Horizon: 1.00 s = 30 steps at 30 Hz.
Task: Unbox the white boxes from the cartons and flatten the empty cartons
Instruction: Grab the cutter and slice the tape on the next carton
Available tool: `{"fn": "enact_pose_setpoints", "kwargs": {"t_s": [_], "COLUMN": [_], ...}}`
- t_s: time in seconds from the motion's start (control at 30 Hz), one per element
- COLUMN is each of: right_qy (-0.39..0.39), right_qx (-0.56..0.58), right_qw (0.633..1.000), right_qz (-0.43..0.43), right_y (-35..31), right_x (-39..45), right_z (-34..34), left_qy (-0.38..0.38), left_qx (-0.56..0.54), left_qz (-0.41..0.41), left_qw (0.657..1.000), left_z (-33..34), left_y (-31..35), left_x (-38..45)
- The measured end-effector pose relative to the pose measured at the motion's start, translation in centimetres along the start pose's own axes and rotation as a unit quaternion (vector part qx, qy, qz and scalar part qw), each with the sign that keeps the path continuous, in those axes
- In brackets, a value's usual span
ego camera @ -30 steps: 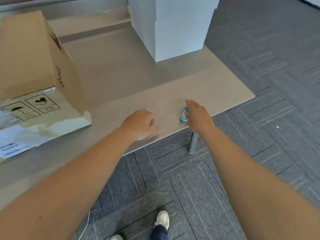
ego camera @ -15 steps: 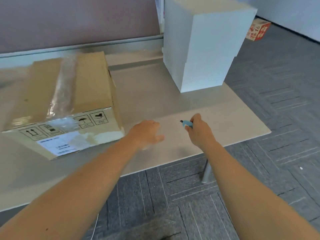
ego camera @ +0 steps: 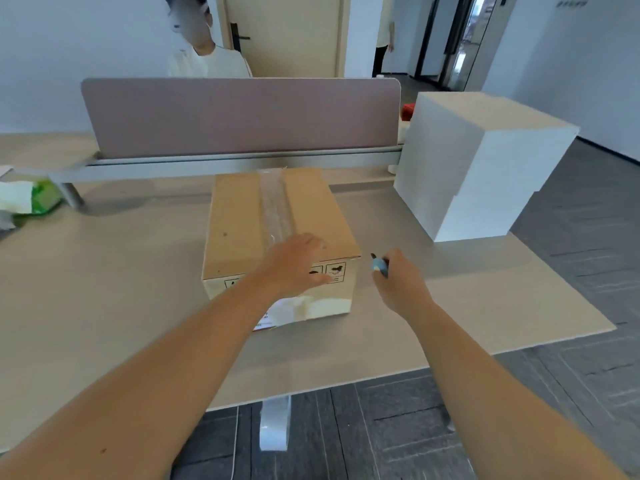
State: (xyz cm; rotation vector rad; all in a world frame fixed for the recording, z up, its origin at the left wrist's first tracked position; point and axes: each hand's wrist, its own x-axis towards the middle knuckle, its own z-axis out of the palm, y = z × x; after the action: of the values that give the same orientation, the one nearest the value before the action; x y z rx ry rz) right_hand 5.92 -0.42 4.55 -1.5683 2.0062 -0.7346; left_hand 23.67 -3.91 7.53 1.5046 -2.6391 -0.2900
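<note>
The sealed cardboard carton (ego camera: 277, 233) sits at the middle of the beige desk (ego camera: 104, 278), its top seam covered by a strip of clear tape (ego camera: 275, 206) running toward 12 o'clock; the left hand (ego camera: 296, 265) rests over the carton's near top edge, fingers loosely curved and close together on the lid, thumb down the front face beside the printed handling symbols (ego camera: 332, 271). Just off the carton's near right corner, at its 3 o'clock, the right hand (ego camera: 398, 282) grips a small blue-handled cutter (ego camera: 378, 263), fingers curled round it, dark tip pointing toward the carton but apart from it; whether a blade is out I cannot tell. A stack of white boxes (ego camera: 478, 174) stands at 2 o'clock near the desk's right edge; a mauve divider screen (ego camera: 239, 116) crosses behind at 12 o'clock; a green-and-white packet (ego camera: 31, 199) lies at 9 o'clock.
</note>
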Motion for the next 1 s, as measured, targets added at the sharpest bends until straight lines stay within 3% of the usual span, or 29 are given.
{"fn": "enact_pose_setpoints", "kwargs": {"t_s": [0.33,0.6,0.87,1.0], "right_qy": [0.043,0.077,0.068,0.064], "right_qx": [0.017,0.086,0.192,0.271], "right_qw": [0.998,0.992,0.976,0.954], "right_qz": [0.036,0.055,0.080,0.109], "right_y": [-1.9,0.4,4.8,6.2], "right_x": [-1.3,0.5,4.5,6.4], "right_z": [2.7,1.4,-2.1,-3.6], "left_qy": [-0.047,0.017,0.031,0.038], "left_qx": [0.165,0.112,0.052,-0.059], "left_qz": [0.024,-0.027,-0.167,-0.224], "left_qw": [0.985,0.993,0.984,0.972], "left_z": [1.4,3.1,5.1,4.9], "left_y": [-7.3,-3.0,4.5,7.3], "left_x": [0.6,3.5,9.8,13.5]}}
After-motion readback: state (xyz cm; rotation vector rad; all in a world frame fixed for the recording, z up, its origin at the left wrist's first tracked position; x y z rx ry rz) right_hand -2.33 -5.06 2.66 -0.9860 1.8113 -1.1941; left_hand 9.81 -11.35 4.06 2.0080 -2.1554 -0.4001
